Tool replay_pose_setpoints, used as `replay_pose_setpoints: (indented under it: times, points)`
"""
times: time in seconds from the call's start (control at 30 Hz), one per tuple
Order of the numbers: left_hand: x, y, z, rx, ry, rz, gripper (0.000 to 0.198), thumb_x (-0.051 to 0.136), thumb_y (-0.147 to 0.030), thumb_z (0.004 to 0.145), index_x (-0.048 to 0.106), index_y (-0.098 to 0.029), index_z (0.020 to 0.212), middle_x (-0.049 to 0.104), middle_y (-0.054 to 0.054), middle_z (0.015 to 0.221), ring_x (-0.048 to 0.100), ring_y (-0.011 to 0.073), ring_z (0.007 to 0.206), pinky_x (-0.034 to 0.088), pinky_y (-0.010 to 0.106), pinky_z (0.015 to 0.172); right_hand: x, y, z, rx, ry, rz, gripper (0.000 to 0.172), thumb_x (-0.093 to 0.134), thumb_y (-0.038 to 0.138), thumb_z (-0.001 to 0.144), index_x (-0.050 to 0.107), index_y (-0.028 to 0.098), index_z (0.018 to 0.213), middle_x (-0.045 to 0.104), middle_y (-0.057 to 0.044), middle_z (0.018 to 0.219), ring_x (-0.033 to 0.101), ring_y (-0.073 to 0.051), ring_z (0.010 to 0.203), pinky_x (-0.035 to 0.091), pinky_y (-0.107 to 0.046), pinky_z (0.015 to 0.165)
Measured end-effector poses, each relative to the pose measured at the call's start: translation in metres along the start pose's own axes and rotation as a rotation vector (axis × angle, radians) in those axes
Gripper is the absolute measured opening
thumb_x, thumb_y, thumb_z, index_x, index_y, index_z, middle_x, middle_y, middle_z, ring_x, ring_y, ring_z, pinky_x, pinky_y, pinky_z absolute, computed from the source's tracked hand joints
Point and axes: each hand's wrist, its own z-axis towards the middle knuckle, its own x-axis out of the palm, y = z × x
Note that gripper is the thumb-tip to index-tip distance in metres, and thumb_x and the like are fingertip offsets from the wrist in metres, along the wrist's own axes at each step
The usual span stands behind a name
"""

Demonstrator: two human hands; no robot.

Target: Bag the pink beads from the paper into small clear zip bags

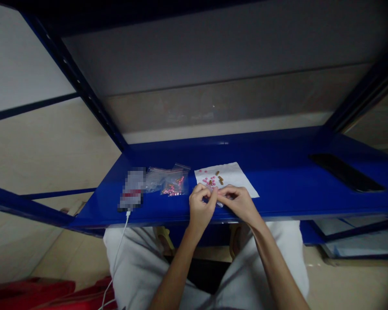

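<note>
My left hand [201, 204] and my right hand [237, 200] meet at the near edge of a white paper sheet [245, 183]. Fingertips of both are pinched together around something small, mostly hidden; a pale, shiny bit shows beneath them. Just beyond my fingers, several round pink tablets [208, 180] lie loose on the paper. Among and beside them are several brownish-yellow capsules [220, 179]. To the left of the paper, a clear zip bag [174, 186] holds pink tablets and some capsules. Another clear plastic bag [154, 177] lies flat next to it.
A blue shelf [284, 172] carries all this, with blue uprights [93, 103] at the left. A phone-like device [132, 189], blurred out, has a white cable [120, 245] running down over my leg. A black phone [347, 172] rests at the right.
</note>
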Motion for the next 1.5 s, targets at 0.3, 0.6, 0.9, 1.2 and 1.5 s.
replay_pose_setpoints:
  times: [0.3,0.6,0.9,1.2,1.5]
  points:
    - [-0.0054,0.0006,-0.0019,-0.007,0.074,-0.014,0.033,0.043,-0.027,0.086,0.043,-0.016,0.055,0.042,-0.001,0.064,0.044,0.0114,0.066,0.034,0.024,0.062,0.0006,0.0039,-0.0029,0.028,-0.015,0.017,0.015,0.071,0.031,0.065,0.069,0.016,0.063,0.065,-0.003,0.061,0.053,-0.013,0.054,0.036,-0.024,0.050]
    - [-0.0069,-0.0015,-0.0018,-0.001,0.071,-0.062,0.031,0.045,-0.027,0.085,0.047,-0.016,0.056,0.044,-0.001,0.065,0.045,0.0116,0.065,0.033,0.023,0.060,-0.0017,0.0046,-0.0022,0.046,0.037,0.057,0.022,0.063,0.036,0.073,0.067,0.015,0.070,0.065,-0.003,0.066,0.053,-0.013,0.057,0.039,-0.024,0.054]
    - [-0.0075,0.0001,-0.0029,-0.002,0.035,-0.034,0.031,0.046,-0.025,0.084,0.042,-0.017,0.055,0.043,-0.001,0.062,0.043,0.0120,0.064,0.033,0.024,0.060,-0.0013,0.0050,-0.0036,0.058,0.083,0.015,0.024,0.062,0.037,0.074,0.069,0.015,0.075,0.068,-0.004,0.069,0.054,-0.013,0.057,0.039,-0.024,0.052]
    - [-0.0076,0.0027,-0.0030,-0.001,0.044,0.001,0.034,0.039,-0.028,0.088,0.041,-0.018,0.057,0.042,-0.001,0.063,0.042,0.0125,0.064,0.032,0.025,0.063,-0.0010,0.0048,-0.0031,0.068,0.099,0.027,0.023,0.065,0.037,0.071,0.069,0.015,0.070,0.068,-0.004,0.066,0.055,-0.013,0.055,0.040,-0.023,0.052]
    - [-0.0080,-0.0055,-0.0043,0.001,0.037,0.159,0.026,0.043,-0.025,0.087,0.047,-0.018,0.062,0.051,-0.001,0.070,0.048,0.0133,0.073,0.031,0.027,0.070,-0.0007,0.0045,-0.0026,0.056,0.066,0.065,0.022,0.061,0.036,0.075,0.065,0.015,0.075,0.064,-0.003,0.067,0.054,-0.012,0.059,0.040,-0.023,0.055]
